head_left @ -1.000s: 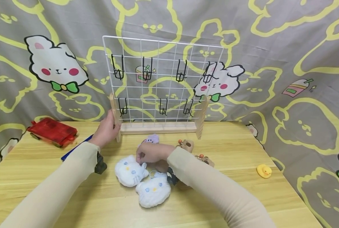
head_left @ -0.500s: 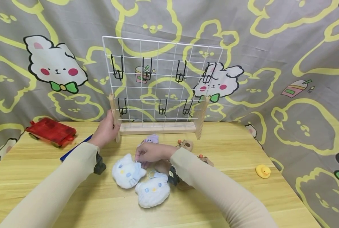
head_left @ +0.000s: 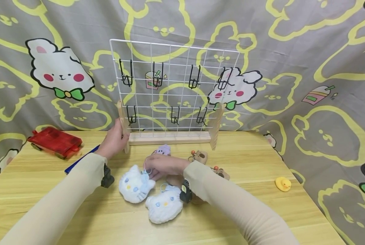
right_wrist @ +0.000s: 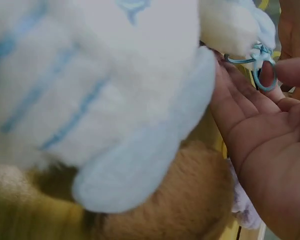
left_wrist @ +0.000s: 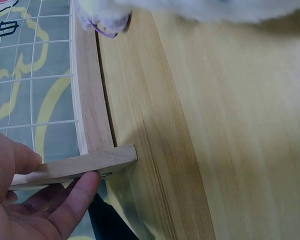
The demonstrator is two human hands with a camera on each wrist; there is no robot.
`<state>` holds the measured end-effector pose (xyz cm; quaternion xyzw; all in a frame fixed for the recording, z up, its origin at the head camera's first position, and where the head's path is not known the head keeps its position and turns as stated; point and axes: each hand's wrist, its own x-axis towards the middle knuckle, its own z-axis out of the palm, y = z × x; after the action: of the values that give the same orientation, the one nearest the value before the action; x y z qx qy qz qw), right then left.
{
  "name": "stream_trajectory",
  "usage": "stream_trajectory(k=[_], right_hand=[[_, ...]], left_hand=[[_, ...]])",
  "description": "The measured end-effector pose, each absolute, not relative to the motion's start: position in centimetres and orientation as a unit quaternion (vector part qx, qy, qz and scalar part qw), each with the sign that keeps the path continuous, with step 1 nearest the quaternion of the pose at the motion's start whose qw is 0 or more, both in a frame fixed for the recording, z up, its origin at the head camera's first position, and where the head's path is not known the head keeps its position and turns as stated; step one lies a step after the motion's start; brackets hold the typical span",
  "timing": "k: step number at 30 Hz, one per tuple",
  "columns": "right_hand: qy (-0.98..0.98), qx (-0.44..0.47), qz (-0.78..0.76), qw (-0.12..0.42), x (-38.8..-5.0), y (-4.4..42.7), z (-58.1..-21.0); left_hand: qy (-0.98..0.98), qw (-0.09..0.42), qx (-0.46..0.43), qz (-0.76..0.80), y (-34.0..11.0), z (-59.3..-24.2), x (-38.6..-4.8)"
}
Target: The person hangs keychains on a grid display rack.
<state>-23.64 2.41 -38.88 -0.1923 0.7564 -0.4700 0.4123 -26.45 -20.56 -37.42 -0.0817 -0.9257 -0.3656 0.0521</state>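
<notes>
The left hand (head_left: 113, 139) grips the left wooden foot of a white wire grid rack (head_left: 170, 136); in the left wrist view, its thumb and fingers lie on both sides of the wooden foot (left_wrist: 85, 165). The right hand (head_left: 164, 165) is at the top of a white plush cat head (head_left: 135, 187), by its light blue ring. In the right wrist view the thumb and fingers pinch at the blue ring (right_wrist: 266, 75). A second white plush head (head_left: 165, 207) lies just right of the first. Behind the right hand sits a purple plush (head_left: 164, 149).
Black hooks (head_left: 174, 119) hang on the grid in two rows. Brown plush keychains (head_left: 201, 157) lie right of the right hand. A red toy cart (head_left: 57, 141) and a blue flat object (head_left: 81, 160) are at the left, a yellow duck (head_left: 283, 184) at the right.
The right hand has shifted slightly left, and the left white plush has moved a little left and turned, with its blue ring now showing. The left hand keeps its grip on the rack.
</notes>
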Motion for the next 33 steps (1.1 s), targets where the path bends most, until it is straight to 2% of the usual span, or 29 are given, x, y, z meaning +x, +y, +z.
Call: stream_trajectory(k=[8,13,22,33], right_hand=[[0.737,-0.228,-0.485,0.412,-23.64,2.54,-39.40],[0.731,-0.243,-0.508,0.386,-23.75,2.59,-39.53],[0.725,-0.228,-0.548,0.349,-23.86,2.80,-39.38],[0.709,-0.228,-0.570,0.347,-23.76,3.05,-39.30]], left_hand=[[-0.926,0.047,-0.077,-0.367,-20.60,-37.45,-26.34],[-0.926,0.051,-0.081,-0.365,-20.69,-37.50,-26.23],[-0.926,0.054,-0.086,-0.364,-20.79,-37.45,-26.14],[-0.920,0.046,-0.093,-0.377,-21.15,-37.58,-26.21]])
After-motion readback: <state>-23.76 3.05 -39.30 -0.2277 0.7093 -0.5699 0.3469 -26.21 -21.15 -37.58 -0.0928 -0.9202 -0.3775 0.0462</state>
